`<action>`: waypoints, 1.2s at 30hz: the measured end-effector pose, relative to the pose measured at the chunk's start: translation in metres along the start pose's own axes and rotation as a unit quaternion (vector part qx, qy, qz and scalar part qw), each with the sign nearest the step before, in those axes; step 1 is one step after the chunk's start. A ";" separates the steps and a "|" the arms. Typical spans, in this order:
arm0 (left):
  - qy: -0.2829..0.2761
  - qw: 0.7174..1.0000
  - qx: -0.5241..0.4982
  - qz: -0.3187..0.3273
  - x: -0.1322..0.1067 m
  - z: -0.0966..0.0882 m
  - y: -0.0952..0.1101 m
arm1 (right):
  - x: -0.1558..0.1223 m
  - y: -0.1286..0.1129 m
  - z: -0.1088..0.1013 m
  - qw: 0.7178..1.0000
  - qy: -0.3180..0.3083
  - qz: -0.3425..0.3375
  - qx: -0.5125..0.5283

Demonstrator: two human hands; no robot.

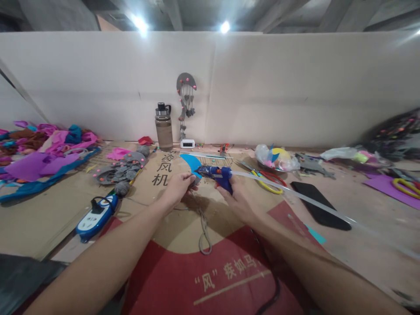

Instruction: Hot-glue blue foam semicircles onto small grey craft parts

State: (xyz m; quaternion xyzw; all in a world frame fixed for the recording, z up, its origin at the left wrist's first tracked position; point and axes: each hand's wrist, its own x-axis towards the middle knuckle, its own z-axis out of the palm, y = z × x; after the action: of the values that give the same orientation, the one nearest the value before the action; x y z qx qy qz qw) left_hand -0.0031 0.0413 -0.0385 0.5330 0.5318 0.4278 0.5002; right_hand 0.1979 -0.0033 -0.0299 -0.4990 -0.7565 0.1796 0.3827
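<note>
My right hand (236, 197) is wrapped round the grip of a blue hot glue gun (217, 174), whose nozzle points left. A long clear glue stick (295, 195) trails from the gun's back toward the right. My left hand (180, 186) pinches the edge of a blue felt piece (191, 162) right at the nozzle tip. A grey cord (204, 232) hangs from under my left hand down onto the cardboard (183, 227) that covers the table.
A water bottle (164, 126) and a small white clock (187, 143) stand at the back wall. Grey felt pieces (120, 169), a power strip (97, 216), a black phone (320, 204), scissors (267, 180) and piles of coloured felt (42, 151) lie around.
</note>
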 end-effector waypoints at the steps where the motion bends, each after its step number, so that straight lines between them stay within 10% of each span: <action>1: -0.002 1.000 0.000 0.001 0.000 0.000 0.000 | 0.000 0.000 0.000 1.000 -0.005 0.002 -0.008; 36: 0.013 0.998 0.054 0.037 0.000 -0.003 0.001 | 0.001 -0.006 0.000 0.997 -0.033 0.038 -0.063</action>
State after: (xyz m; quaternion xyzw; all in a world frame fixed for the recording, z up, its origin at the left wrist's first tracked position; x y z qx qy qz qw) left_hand -0.0059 0.0415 -0.0374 0.5729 0.5401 0.4235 0.4480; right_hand 0.1942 -0.0056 -0.0251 -0.5438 -0.7593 0.1625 0.3184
